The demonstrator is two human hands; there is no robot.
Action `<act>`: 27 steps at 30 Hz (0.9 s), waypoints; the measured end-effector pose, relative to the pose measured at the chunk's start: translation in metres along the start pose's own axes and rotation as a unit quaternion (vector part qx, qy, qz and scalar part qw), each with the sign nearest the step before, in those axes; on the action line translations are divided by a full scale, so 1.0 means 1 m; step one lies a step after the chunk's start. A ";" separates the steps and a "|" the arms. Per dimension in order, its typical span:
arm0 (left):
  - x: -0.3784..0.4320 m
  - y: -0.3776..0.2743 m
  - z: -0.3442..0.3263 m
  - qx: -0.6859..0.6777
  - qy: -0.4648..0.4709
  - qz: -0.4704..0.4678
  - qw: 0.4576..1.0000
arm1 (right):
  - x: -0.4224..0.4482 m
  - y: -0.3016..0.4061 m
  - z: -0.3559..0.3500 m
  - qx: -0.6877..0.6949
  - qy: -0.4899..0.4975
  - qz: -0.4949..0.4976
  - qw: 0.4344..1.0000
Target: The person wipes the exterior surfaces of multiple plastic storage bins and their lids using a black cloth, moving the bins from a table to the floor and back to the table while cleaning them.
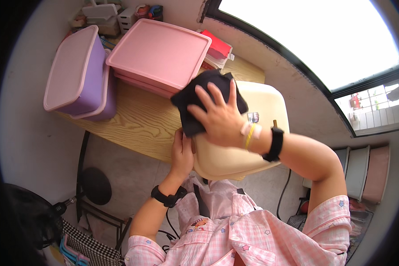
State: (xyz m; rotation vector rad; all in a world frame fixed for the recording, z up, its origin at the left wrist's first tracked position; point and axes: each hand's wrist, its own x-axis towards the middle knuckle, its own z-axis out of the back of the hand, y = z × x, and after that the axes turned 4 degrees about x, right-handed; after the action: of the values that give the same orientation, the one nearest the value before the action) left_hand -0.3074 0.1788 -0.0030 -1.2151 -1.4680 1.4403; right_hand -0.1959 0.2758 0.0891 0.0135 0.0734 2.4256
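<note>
My right hand (221,118) lies spread and palm down on a folded black cloth (194,96), which rests over the upper left part of a cream plastic bin or lid (262,94). Beneath the cloth's lower corner, my left hand (183,153) is at the left edge of the cream piece; its fingertips are partly hidden, and its grip is unclear. A small picture sticker (253,117) shows on the cream surface beside my right wrist.
Pink lidded box (159,50) and purple lidded boxes (76,73) stand on the wooden table (139,123). Red packets (216,45) lie behind. A black fan (30,216) is at lower left, stacked drawers (362,173) at right, and a black cable (283,196) hangs below.
</note>
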 end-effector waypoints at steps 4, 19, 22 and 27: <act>-0.004 0.002 0.004 0.060 0.019 0.021 0.998 | 0.043 -0.016 0.011 -0.003 0.080 -0.095 0.992; -0.009 0.017 0.019 0.011 -0.002 0.017 1.000 | 0.060 -0.025 -0.010 0.176 0.076 -0.019 0.981; -0.005 0.018 0.022 0.028 -0.014 0.006 0.999 | 0.052 -0.024 -0.016 0.185 0.038 0.048 0.981; 0.015 -0.008 0.027 0.210 0.029 0.071 0.975 | 0.032 -0.026 -0.023 0.187 -0.030 0.111 0.976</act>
State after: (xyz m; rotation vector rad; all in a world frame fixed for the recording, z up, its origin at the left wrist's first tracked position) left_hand -0.3387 0.1859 0.0000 -1.0964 -0.9834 1.6916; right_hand -0.2041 0.3151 0.0646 0.2776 0.5244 2.5946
